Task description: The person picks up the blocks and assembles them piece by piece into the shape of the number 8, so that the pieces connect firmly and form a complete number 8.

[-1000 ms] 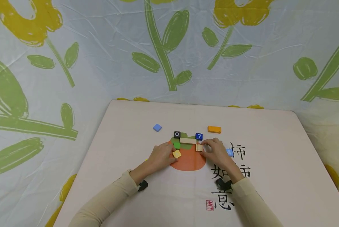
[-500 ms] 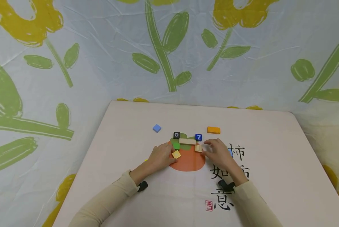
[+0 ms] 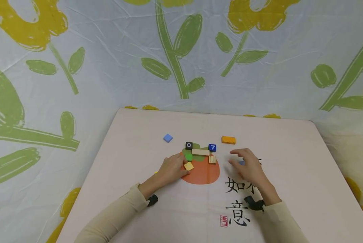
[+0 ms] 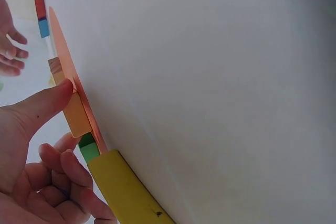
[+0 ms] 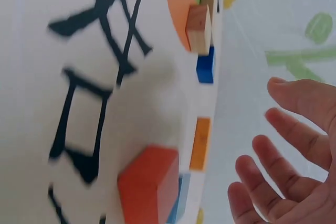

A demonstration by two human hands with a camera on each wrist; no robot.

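Note:
My left hand (image 3: 170, 169) pinches a small yellow block (image 3: 188, 166) between thumb and fingers, over the printed orange persimmon. In the left wrist view, the thumb lies on that block (image 4: 77, 115). A green block (image 3: 188, 157) sits just beyond it. My right hand (image 3: 250, 168) holds nothing and hovers to the right, fingers spread, above a mostly hidden blue block (image 3: 241, 163). In the right wrist view, a red-sided block (image 5: 149, 184) lies below the fingers. A striped wooden block (image 3: 212, 160) stands at the right end of a long wooden block (image 3: 200, 152).
Behind the long block are a black block marked 0 (image 3: 188, 145) and a blue block marked 7 (image 3: 212, 147). Farther back lie a light blue block (image 3: 167, 138) and an orange block (image 3: 228, 140). A yellow block (image 4: 128, 187) lies beside my left hand.
My right hand has let go of the striped wooden block and moved right, toward the blue block. My left hand stays at the small yellow block.

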